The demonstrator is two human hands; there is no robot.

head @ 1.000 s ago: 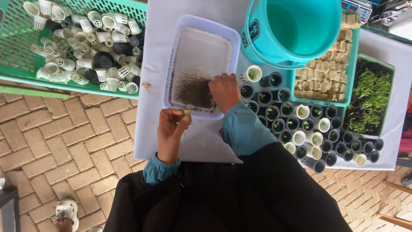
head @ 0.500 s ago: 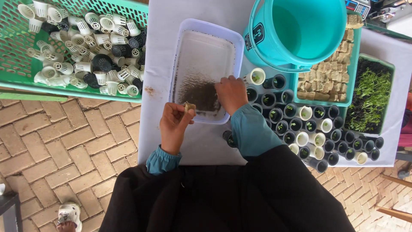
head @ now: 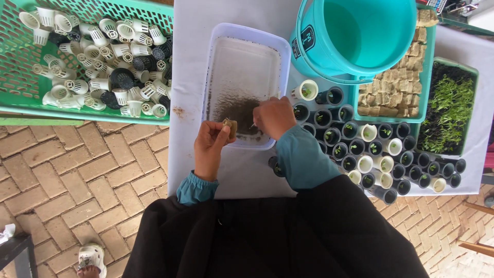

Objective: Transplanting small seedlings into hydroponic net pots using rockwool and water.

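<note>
My left hand (head: 211, 146) pinches a small brown sponge cube (head: 229, 126) at the near edge of a shallow white tray (head: 220, 56) that holds dark wet soil at its near end. My right hand (head: 275, 117) hovers over that soil with fingers pinched together, close to the cube; whether it holds a seedling is too small to tell. Both wrists wear teal cuffs under black sleeves.
A green mesh crate (head: 15, 77) of white and black net cups stands at the left. A teal bucket (head: 360, 36) stands beyond the tray. Right of it are a tray of sponge cubes (head: 396, 87), a seedling tray (head: 447, 110) and several planted cups (head: 370, 149). Brick floor lies below.
My left hand has come up to the tray's near edge with the cube. My right hand has drawn slightly toward it over the soil.
</note>
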